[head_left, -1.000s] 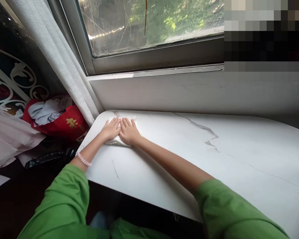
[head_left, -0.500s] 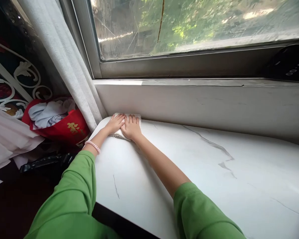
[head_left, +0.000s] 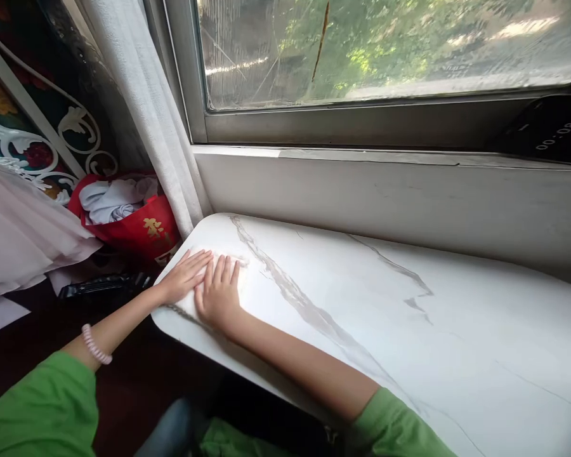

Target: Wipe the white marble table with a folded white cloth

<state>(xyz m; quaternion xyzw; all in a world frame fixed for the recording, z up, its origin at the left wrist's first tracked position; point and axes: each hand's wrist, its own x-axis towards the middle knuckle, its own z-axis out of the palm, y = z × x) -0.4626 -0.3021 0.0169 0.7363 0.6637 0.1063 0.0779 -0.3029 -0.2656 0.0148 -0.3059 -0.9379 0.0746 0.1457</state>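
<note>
My left hand [head_left: 186, 277] lies flat with its fingers stretched out, pressing on a whitish cloth [head_left: 186, 307]. Beside it, my right hand [head_left: 219, 295] also rests flat on the cloth, fingers slightly spread, its thumb side touching or nearly touching the left hand. Most of the cloth is hidden under the palms; a darker edge shows below them. Both hands are near the rounded left end of a white marble-patterned table [head_left: 361, 304].
A grey-framed window [head_left: 361, 120] stands behind the table. White curtain [head_left: 147, 114] hangs at the left, with a red bag [head_left: 157, 222] of clothes below it. A dark device with a timer display [head_left: 552, 130] leans at the right.
Both hands have slid the cloth from the table's back left corner toward me and slightly left. The grey vein it covered now shows. The view has shifted a little.
</note>
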